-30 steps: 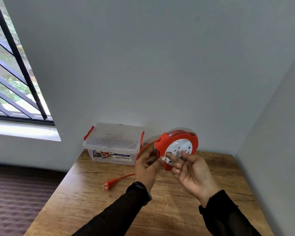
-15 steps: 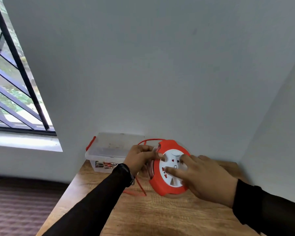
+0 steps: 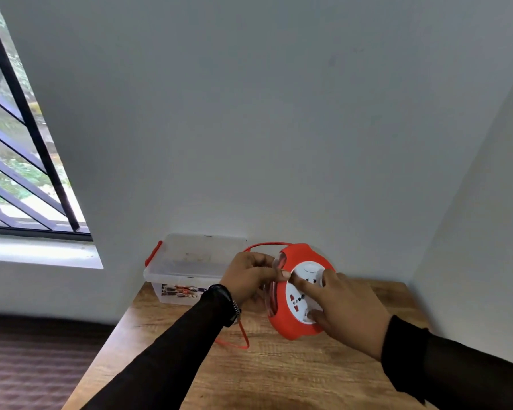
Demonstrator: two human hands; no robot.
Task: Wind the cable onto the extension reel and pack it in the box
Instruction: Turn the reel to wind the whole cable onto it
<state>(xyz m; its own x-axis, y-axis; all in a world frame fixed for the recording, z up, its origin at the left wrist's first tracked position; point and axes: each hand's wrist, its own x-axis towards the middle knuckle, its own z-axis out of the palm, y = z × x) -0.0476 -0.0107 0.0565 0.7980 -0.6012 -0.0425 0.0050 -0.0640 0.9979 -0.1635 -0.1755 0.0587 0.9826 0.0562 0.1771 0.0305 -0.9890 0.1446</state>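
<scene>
Wooden table (image 3: pixel 279 377) stands in a wall corner and serves as landmark; all task items sit at its far end. Clear plastic box (image 3: pixel 190 273), red latches, no lid seen on it, rests at the table's far left corner against the wall. Extension reel (image 3: pixel 296 294), red housing with white socket face, is tilted on edge just right of the box, socket face toward the camera. Right hand (image 3: pixel 350 312) lies over the socket face, fingers spread and pressing the white disc, index toward its upper left; nothing is clasped. Left hand (image 3: pixel 249 276) is clenched at the reel's left rim, thumb and fingers pinching the red cable (image 3: pixel 240 335). One loop arches over the reel's top; a slack bight lies on the table under the left wrist. The plug is not visible. Judgement: reel is light, rigid, smooth plastic, best steadied by the rim while the face disc is turned; cable is thin, limp, prone to kinking, so it wants light tension near the slot. Against the frame one second back: the reel was held up off the table, face nearly upright, the plug lay on the wood left of the hands; now the reel is lower and the slack shorter.
</scene>
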